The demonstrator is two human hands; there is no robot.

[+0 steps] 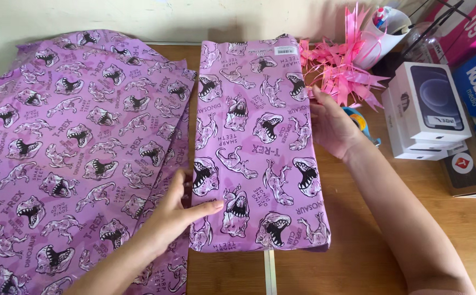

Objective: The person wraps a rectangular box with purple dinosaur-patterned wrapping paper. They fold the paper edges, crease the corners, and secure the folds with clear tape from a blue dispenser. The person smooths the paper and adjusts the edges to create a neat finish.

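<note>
Nearly wrapped: the parcel (259, 142) already wears purple dinosaur paper.
The left hand (175, 216) presses flat, fingers spread; the right hand (330, 123) steadies the far edge, fingers open; pink ribbon bows (339, 68) lie unused.

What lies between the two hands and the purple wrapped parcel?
Nothing visible: the left hand rests flat on the wrapped parcel at its left edge, and the right hand presses its right edge.
</note>
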